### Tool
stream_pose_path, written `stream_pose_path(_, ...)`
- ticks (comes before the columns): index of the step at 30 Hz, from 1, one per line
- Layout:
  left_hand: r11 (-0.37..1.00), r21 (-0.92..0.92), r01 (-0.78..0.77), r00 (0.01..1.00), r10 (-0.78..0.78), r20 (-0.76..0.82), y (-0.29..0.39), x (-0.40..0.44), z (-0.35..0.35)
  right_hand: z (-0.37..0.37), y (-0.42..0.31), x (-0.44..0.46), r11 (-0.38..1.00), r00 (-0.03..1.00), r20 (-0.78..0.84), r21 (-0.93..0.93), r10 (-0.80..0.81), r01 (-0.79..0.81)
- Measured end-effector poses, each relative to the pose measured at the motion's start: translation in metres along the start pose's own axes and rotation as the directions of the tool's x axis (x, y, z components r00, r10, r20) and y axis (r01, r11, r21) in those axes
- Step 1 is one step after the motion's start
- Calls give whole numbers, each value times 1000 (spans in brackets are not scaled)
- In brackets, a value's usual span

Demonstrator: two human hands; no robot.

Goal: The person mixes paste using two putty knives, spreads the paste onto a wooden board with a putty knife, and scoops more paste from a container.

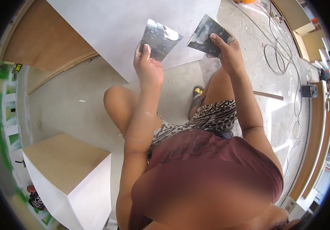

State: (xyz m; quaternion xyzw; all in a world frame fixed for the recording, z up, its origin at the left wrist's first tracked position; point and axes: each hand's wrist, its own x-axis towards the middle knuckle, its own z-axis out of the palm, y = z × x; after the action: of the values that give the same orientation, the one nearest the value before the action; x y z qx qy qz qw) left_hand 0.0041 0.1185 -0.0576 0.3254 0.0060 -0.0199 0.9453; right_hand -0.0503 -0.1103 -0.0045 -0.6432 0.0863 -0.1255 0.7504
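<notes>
On my feed: left hand [148,69] has its fingers closed on the left blade [156,38], a flat metal plate, thumb on its face. Right hand [229,50] grips the right blade [200,37] likewise. Blades sit near each other but apart, over the white panel [109,34] — can't tell if either touches it. White paste [170,33] smears the left one; paler smears on the right. I read this step as working paste between blades — next move calls for firm grips and matched angles.
</notes>
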Motion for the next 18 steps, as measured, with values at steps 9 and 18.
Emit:
stream_pose_path(9, 827, 533, -176, 977, 80, 199, -15, -16, 11, 20, 14, 6, 984, 978, 113, -41, 174, -171)
stream_pose_path(18, 819, 568, 77, 974, -183, 132, -18, -30, 11, -37, -84, 124, 571, 665, 23, -493, -746, 657)
